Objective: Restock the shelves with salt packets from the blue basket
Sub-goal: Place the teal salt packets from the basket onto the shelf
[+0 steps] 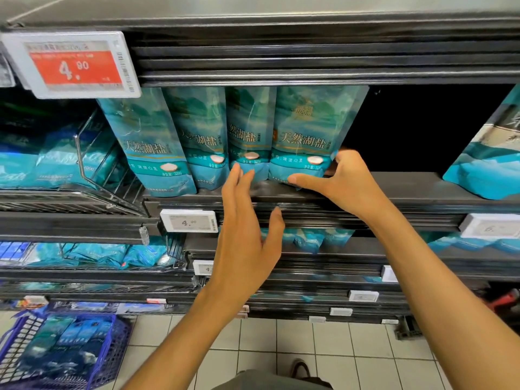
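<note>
Head view: four teal salt packets are seen standing upright in a row on the dark shelf (394,190), packed side by side. The rightmost salt packet (312,136) is held at its lower right corner by the right hand (342,182); the thumb is laid across the packet's bottom front edge and the fingers (339,156) are curled around its right side, so the packet is being grasped. To its left, the third packet (249,130) is touched near its base by the fingertips of the left hand (247,235); those fingers are straight and spread, nothing is gripped, the hand is released. The second packet (201,136) and the leftmost packet (149,142) stand free, the leftmost leaning a little to the left. A dark gap is seen on the shelf just right of the held packet. A red price tag (74,64) reading 4.90 is clipped to the shelf edge above, and a small white price label (189,220) sits on the edge below the packets. Down at the lower left, the blue basket (112,347) is seen on the tiled floor (323,350), with more packets lying inside it, blurred.
</note>
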